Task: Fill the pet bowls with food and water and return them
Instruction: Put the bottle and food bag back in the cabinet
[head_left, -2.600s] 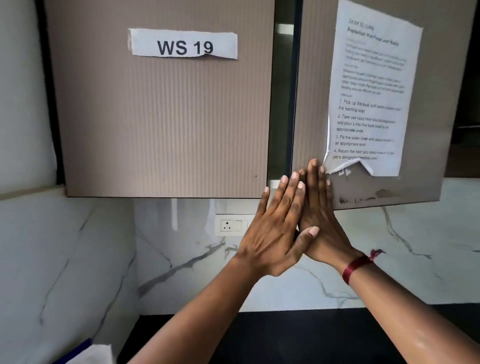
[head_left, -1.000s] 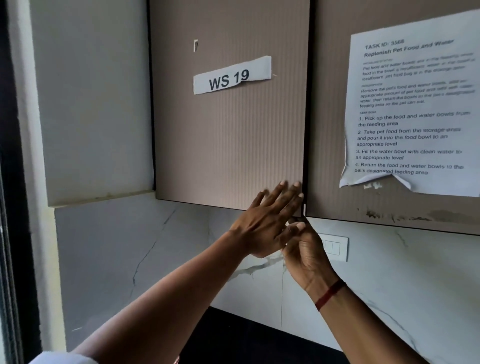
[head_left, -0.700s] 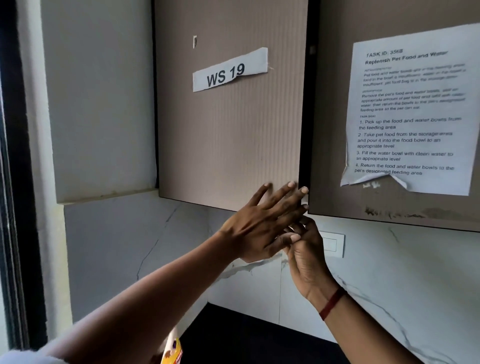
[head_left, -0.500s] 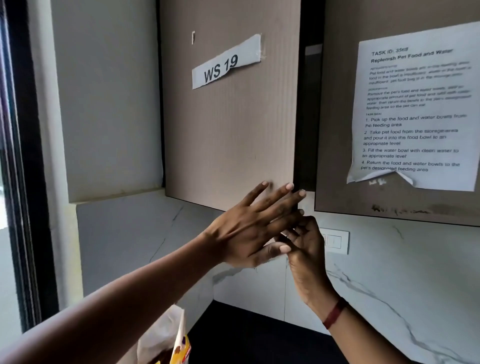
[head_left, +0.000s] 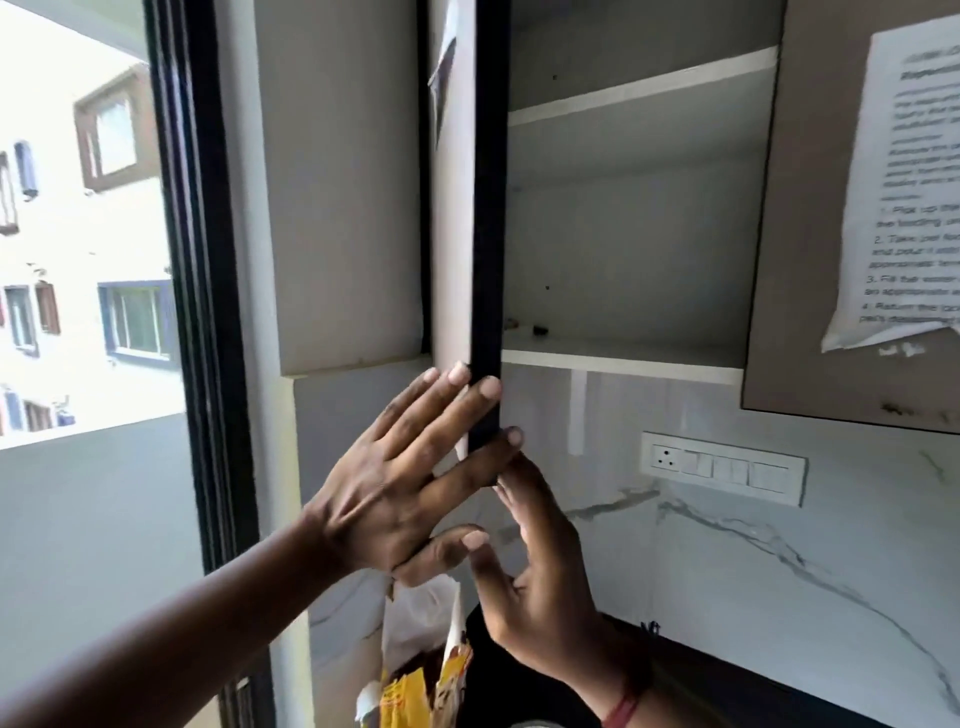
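Note:
The left cabinet door (head_left: 467, 218) stands swung out edge-on toward me, and the cabinet inside (head_left: 634, 249) shows bare white shelves with a few small dark bits on the lower one. My left hand (head_left: 410, 478) lies with straight fingers against the door's bottom corner. My right hand (head_left: 540, 582) is just below and behind it, fingers straight and pointing up at the door's lower edge. A yellow and white food bag (head_left: 421, 670) stands on the counter beneath my hands, its top open. No bowls are in view.
The right cabinet door (head_left: 810, 260) is closed and carries a printed task sheet (head_left: 904, 197). A white switch panel (head_left: 722, 467) sits on the marble backsplash. A window with a black frame (head_left: 208, 312) fills the left. The black countertop (head_left: 727, 680) runs below.
The left cabinet door has swung from nearly closed to wide open, showing the shelves. Both hands followed its lower corner, and my view has turned left toward the window.

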